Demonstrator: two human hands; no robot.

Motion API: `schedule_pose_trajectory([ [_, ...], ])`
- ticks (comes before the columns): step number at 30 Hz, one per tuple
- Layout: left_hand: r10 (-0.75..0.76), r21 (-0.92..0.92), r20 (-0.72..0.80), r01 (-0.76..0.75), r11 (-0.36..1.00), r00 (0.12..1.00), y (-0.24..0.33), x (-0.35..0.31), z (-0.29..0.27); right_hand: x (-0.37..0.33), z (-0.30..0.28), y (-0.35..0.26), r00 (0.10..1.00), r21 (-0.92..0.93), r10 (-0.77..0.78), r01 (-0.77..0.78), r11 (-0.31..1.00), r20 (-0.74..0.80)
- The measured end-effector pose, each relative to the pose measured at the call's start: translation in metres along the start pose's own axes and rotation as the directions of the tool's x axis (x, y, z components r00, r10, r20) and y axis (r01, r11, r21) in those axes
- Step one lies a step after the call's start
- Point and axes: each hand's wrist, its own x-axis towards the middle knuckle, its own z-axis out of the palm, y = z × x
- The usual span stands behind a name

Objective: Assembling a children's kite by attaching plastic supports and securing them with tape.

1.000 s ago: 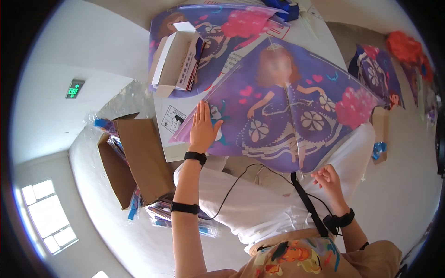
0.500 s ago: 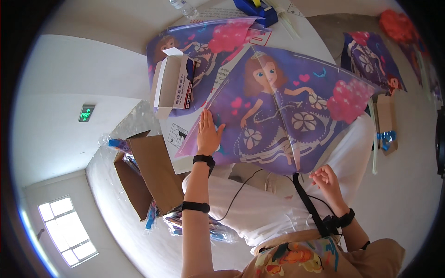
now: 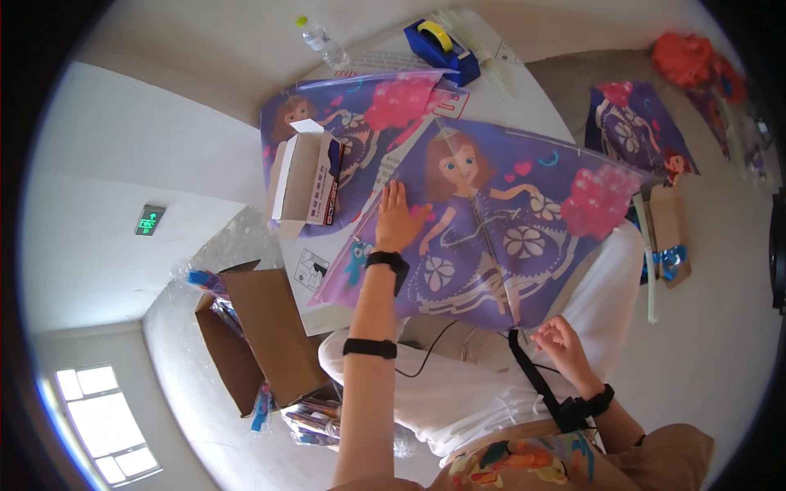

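A purple kite (image 3: 463, 233) printed with a princess figure lies across the board and my lap, a thin rod running down its middle. My left hand (image 3: 399, 219) is open, lying flat on the kite near its left edge, with the fingers pointing away from me. By the kite's bottom tip, my right hand (image 3: 561, 342) has curled fingers, apart from the sheet. Whether anything is between those fingers is too small to tell. To the left of my left hand an open small white box (image 3: 296, 180) stands on a second purple kite (image 3: 372, 102).
A blue tape dispenser (image 3: 442, 53) and a clear bottle (image 3: 321, 41) are at the far side of the white board (image 3: 532, 102). An open cardboard box (image 3: 274, 331) stands at left beside plastic-wrapped packs (image 3: 315, 421). Another kite (image 3: 634, 127) and a small carton (image 3: 667, 233) lie at right.
My left hand has slid farther away and to the right along the kite's left side, still flat. My right hand stays near the bottom tip, fingers curled. The whole view has shifted slightly.
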Motion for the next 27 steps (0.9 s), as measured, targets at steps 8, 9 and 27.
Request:
schedule_pose_trajectory([
  [8, 0.090, -0.130, -0.048, -0.096, 0.987, 0.995, -0.020, 0.004, -0.011, 0.017, -0.017, 0.059, 0.979, 0.002, 0.056, -0.057, 0.998, -0.196],
  [9, 0.083, -0.044, -0.053, -0.085, 0.995, 0.995, -0.020, 0.008, -0.009, 0.019, -0.013, 0.060, 0.967, -0.098, -0.005, -0.021, 0.995, -0.255],
  [27, -0.509, -0.841, -0.281, 0.047, 0.540, 0.813, -0.020, -0.105, 0.006, 0.088, -0.041, 0.040, 0.861, 0.371, 0.312, -0.158, 0.915, -0.403],
])
